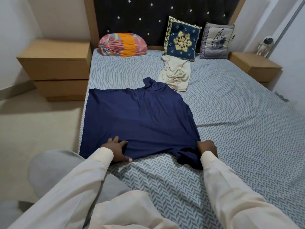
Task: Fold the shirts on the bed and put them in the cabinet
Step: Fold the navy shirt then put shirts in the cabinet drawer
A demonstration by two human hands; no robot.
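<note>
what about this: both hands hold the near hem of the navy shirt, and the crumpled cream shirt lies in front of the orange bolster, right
No: the head view shows the cream shirt in front of the blue embroidered cushion, not the orange bolster. The left hand and right hand do hold the near hem of the navy shirt.

Fingertips of the right hand (207, 147) hidden under navy shirt (137, 116); headboard (156, 17) cut off at top.

Navy shirt (137, 116) smooth matt cloth; nightstand (54, 63) matt wood.
</note>
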